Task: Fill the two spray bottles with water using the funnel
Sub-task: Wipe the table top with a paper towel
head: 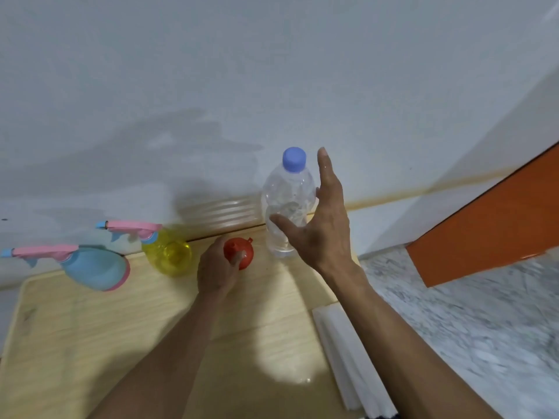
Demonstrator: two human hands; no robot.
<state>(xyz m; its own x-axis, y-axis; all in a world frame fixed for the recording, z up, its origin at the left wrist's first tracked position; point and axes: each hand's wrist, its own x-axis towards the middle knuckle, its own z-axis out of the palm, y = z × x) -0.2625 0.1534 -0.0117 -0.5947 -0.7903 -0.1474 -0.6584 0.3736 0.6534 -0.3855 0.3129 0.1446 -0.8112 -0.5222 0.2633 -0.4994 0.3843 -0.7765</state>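
Spray bottles: two are standing on the wooden counter (90, 343) near its far left edge; the blue spray bottle (93, 267) is sitting nearest the left, its pink trigger head pointing left; the yellow spray bottle (169, 252) is standing just beside it to the right, closer to the wall, also wearing a pink trigger head that is pointing left; both heads are sitting on their bottles.
Funnel: the red funnel (242, 252) is lying on the counter between the yellow spray bottle and the water bottle, its narrow spout pointing up and toward the left hand.
Water bottle: the clear plastic water bottle (287, 207) is standing upright near the far edge of the counter, its blue-violet cap (294, 159) sitting on; the water level is too hard to make out.
Left hand: the left hand (216, 267) is curling round the funnel, fingers and thumb gripping its near side.
Right hand: the right hand (320, 225) is spreading wide, fingers straight and thumb stretched out; the thumb is lying across the front of the water bottle and the fingers are rising beside its right side; whether it is touching cannot be told.
Surroundings: a folded white cloth (348, 358) is lying at the right edge of the counter; a white wall (272, 71) is rising behind; an orange panel (499, 222) is standing over marbled floor (484, 313) at the right.
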